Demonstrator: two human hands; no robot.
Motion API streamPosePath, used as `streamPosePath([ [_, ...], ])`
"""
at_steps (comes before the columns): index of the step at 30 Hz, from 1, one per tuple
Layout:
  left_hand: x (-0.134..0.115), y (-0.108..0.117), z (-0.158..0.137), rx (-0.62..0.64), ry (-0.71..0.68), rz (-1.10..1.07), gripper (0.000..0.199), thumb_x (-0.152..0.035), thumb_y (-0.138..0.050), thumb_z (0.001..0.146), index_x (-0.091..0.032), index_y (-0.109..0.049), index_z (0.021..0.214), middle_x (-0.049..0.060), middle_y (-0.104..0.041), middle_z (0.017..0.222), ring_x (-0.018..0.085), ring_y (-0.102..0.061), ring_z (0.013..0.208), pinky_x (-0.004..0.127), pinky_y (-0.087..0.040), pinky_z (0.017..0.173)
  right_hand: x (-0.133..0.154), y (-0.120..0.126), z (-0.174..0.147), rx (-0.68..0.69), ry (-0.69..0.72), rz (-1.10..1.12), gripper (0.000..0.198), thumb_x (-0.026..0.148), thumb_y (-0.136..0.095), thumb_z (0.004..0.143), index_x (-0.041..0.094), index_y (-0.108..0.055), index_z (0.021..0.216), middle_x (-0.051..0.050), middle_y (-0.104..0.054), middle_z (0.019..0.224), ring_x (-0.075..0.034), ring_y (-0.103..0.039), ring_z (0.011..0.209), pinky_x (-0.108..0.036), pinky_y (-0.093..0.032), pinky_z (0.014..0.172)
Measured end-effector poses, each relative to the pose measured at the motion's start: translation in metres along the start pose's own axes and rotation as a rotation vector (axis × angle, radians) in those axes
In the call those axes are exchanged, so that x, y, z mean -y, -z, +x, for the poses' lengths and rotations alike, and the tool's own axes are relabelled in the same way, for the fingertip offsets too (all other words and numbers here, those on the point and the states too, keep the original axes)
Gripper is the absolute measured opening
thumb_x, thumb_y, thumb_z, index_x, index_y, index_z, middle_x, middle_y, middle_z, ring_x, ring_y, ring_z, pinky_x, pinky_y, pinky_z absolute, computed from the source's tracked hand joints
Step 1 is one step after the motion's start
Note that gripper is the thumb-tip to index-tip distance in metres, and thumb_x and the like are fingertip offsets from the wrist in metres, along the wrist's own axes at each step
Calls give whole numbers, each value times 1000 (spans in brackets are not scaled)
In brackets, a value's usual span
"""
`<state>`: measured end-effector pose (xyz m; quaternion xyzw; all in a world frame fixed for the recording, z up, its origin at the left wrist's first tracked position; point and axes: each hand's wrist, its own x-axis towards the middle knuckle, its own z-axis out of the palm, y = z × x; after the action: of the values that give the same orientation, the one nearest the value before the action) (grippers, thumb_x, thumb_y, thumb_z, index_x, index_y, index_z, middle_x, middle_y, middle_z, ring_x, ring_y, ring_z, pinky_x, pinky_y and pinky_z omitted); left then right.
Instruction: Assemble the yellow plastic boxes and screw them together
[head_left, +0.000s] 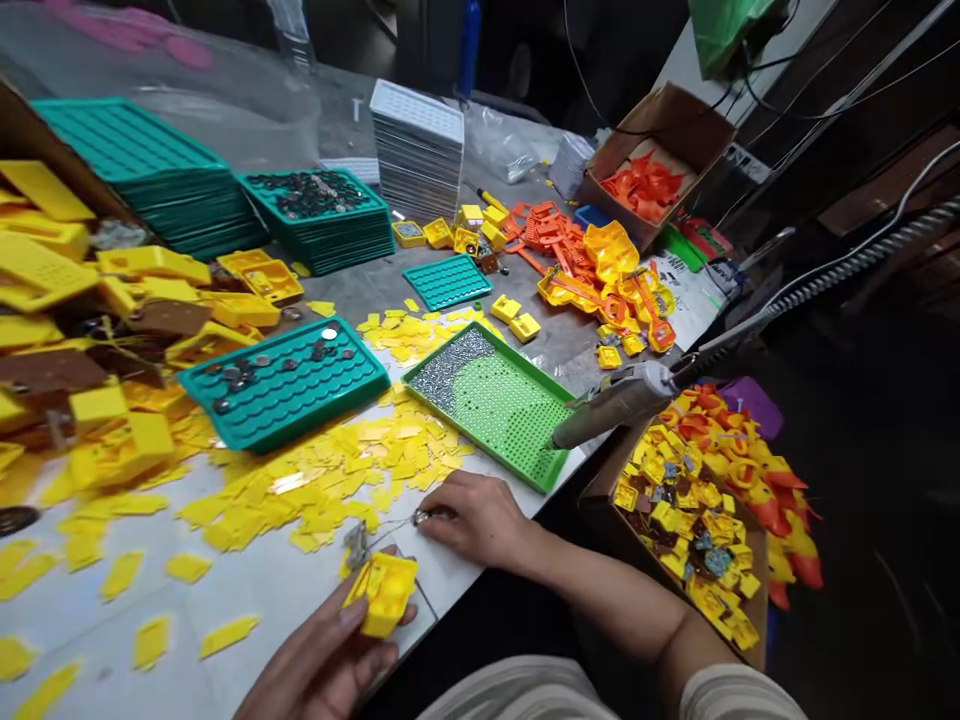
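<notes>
My left hand (pixel 330 640) is closed around a small yellow plastic housing (pixel 388 592) near the table's front edge. Just beyond that housing is a greyish part (pixel 357 543), its kind unclear. Thin wires run from it toward my right hand (pixel 480 515), whose fingertips pinch a small round metallic piece (pixel 420 517) at the wires' end. Loose flat yellow pieces (pixel 330 480) lie scattered beside both hands. Beyond my right hand stands a green perforated tray (pixel 502 400) with a heap of small silvery screws (pixel 454 370).
An electric screwdriver (pixel 619 405) on a coiled cord reaches over the green tray. Teal trays (pixel 289 385) bear dark round pieces. Yellow housings (pixel 142 330) pile up at left. Orange parts (pixel 555 235) lie farther back. A carton of yellow assemblies (pixel 686 510) stands at right, below table height.
</notes>
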<state>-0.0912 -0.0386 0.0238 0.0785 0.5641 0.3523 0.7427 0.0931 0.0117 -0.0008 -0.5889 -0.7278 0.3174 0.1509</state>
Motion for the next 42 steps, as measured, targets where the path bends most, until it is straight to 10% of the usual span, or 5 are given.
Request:
streamPosePath([
  [8,-4,0,-1,229,64,-228,57,-10,-57,71,-15,-55,128,11,-69,110,24,-69,89,31,-57,66,17,11,-13,-18,-55,644,19,32,-74,74,17,-73,86,-4,-73,83,-15,-65,74,-24,-48,63],
  [20,0,7,0,185,-94,-168,36,-23,-51,88,-15,-61,122,9,-65,103,17,-64,82,29,-58,59,34,11,-24,-5,263,278,13,24,-66,86,18,-70,98,-2,-66,78,-11,-58,68,-23,-43,57],
  [42,2,12,1,179,-163,77,37,-49,-61,84,-14,-68,95,3,-59,73,7,-47,52,18,-26,37,53,22,-15,336,372,-127,6,24,-67,86,23,-68,91,0,-69,86,-15,-64,74,-26,-39,61],
])
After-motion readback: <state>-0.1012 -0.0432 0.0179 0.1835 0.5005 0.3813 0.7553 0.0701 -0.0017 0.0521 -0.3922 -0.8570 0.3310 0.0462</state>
